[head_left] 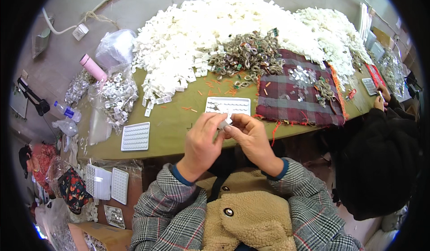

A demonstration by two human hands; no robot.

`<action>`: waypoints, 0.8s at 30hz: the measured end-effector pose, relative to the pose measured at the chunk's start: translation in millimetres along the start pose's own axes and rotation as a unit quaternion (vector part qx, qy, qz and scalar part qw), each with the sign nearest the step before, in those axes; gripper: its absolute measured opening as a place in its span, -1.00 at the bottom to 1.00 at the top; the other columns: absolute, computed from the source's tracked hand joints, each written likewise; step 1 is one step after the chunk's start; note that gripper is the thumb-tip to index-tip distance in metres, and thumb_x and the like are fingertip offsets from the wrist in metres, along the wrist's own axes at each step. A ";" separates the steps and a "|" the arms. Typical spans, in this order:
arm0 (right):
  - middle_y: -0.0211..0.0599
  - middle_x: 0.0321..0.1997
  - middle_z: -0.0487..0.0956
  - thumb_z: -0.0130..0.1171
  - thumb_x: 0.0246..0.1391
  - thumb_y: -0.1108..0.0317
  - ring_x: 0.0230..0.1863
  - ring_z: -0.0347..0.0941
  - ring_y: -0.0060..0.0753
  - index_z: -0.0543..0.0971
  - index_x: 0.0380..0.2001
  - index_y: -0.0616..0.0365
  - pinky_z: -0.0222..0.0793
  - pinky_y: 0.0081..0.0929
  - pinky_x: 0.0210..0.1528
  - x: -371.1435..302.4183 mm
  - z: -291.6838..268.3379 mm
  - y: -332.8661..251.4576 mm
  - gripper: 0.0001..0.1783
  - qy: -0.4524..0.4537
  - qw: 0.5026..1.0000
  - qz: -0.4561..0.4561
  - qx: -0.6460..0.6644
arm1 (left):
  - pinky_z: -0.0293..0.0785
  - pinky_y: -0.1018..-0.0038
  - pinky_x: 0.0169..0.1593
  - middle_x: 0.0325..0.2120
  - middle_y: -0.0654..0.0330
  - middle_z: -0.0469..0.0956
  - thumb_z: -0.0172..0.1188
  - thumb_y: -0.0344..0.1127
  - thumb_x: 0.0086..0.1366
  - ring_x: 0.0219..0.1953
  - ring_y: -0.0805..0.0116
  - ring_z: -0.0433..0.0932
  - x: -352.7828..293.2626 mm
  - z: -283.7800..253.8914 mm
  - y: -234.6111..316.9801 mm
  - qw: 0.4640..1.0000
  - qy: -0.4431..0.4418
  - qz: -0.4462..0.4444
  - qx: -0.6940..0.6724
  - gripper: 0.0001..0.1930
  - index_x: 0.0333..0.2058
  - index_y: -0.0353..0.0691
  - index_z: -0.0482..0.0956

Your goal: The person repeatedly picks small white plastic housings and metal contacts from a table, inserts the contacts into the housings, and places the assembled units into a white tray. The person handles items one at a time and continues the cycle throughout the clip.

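Note:
My left hand (202, 144) and my right hand (252, 140) meet in front of me over the near edge of the table. Between their fingertips they pinch a small white plastic housing (227, 121), partly hidden by the fingers. Just behind it lies a white compartment tray (241, 105) with rows of small pockets, its near part covered by my hands. A second white tray (135, 136) of the same kind rests to the left. Short orange strips (210, 91) are scattered beyond the trays.
A large heap of white plastic housings (179, 40) fills the table's back, with a pile of coiled wires (251, 54) before it. Plaid cloth (280, 101) holds loose parts. Filled plastic bags (117, 94) and a pink flask (93, 67) stand left. A co-worker (378, 161) sits at right.

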State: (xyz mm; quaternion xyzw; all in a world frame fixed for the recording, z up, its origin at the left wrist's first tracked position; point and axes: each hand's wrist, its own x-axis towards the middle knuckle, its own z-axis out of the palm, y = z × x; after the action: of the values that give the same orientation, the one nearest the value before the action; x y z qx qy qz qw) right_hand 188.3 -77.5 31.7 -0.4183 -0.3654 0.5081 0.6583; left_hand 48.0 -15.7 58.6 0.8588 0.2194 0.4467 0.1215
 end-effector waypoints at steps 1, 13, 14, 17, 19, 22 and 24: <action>-0.29 -0.19 0.61 0.19 0.21 0.51 -0.18 0.53 -0.57 0.49 -0.04 0.45 0.50 -0.60 -0.15 -4.6 2.3 3.2 -0.71 -0.025 0.999 -0.045 0.016 | 0.54 0.34 -0.27 -0.32 0.05 0.52 0.33 -0.61 0.01 -0.31 0.07 0.57 -5.7 2.4 8.0 1.000 0.010 -0.003 -0.006 -0.55 -0.06 -0.25 0.53; -0.23 -0.19 0.63 0.16 0.19 0.54 -0.25 0.56 -0.48 0.54 -0.02 0.37 0.51 -0.52 -0.17 -33.6 -3.7 -9.8 -0.72 -0.060 0.944 -0.149 -0.288 | 0.53 0.58 -0.20 -0.25 0.18 0.63 0.27 -0.50 0.26 -0.27 0.51 0.58 -33.0 -20.4 2.2 0.793 -0.087 -0.357 -0.487 -0.73 -0.06 -0.38 0.53; -0.24 -0.19 0.63 0.14 0.22 0.53 -0.26 0.56 -0.49 0.54 -0.01 0.38 0.52 -0.54 -0.19 -34.0 -3.9 -9.0 -0.72 -0.077 0.966 -0.090 -0.232 | 0.53 0.57 -0.20 -0.25 0.18 0.63 0.26 -0.49 0.27 -0.27 0.52 0.58 -33.4 -21.4 -0.4 0.783 -0.112 -0.373 -0.486 -0.75 -0.08 -0.37 0.55; -0.23 -0.21 0.63 0.08 0.28 0.48 -0.30 0.57 -0.50 0.52 -0.01 0.40 0.54 -0.56 -0.22 -32.5 -4.8 -1.9 -0.74 -0.069 0.996 0.007 -0.060 | 0.53 0.57 -0.21 -0.28 0.18 0.64 0.23 -0.47 0.30 -0.29 0.51 0.58 -37.2 -16.6 -1.5 0.771 -0.099 -0.366 -0.512 -0.79 -0.11 -0.40 0.56; -0.23 -0.24 0.61 0.05 0.33 0.40 -0.30 0.57 -0.51 0.49 0.00 0.38 0.54 -0.55 -0.23 -30.4 -4.6 5.6 -0.72 -0.036 0.999 0.026 -0.010 | 0.52 0.56 -0.20 -0.29 0.17 0.64 0.21 -0.48 0.32 -0.30 0.50 0.57 -36.6 -14.1 -4.1 0.784 -0.073 -0.358 -0.502 -0.80 -0.11 -0.41 0.56; -0.28 -0.28 0.60 0.06 0.33 0.37 -0.31 0.54 -0.55 0.48 0.02 0.35 0.51 -0.56 -0.22 -27.7 -10.7 11.4 -0.70 0.028 0.997 -0.064 -0.030 | 0.51 0.54 -0.20 -0.32 0.18 0.62 0.17 -0.48 0.34 -0.34 0.48 0.55 -22.1 -17.4 -22.5 0.827 -0.003 -0.345 -0.445 -0.79 -0.08 -0.42 0.54; -0.33 -0.23 0.59 0.05 0.34 0.34 -0.27 0.50 -0.58 0.49 0.03 0.28 0.46 -0.58 -0.19 -26.0 -17.7 11.1 -0.71 0.046 0.997 -0.064 0.006 | 0.52 0.55 -0.23 -0.32 0.18 0.62 0.19 -0.45 0.33 -0.38 0.47 0.55 -4.5 -24.2 -44.2 0.816 0.075 -0.382 -0.427 -0.76 -0.05 -0.41 0.54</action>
State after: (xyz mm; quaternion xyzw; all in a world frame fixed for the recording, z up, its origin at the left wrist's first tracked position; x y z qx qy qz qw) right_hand 194.6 -104.5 13.2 -0.4132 -0.3577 0.4472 0.7080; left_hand 14.0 21.1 51.3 0.5317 0.3255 0.4761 0.6202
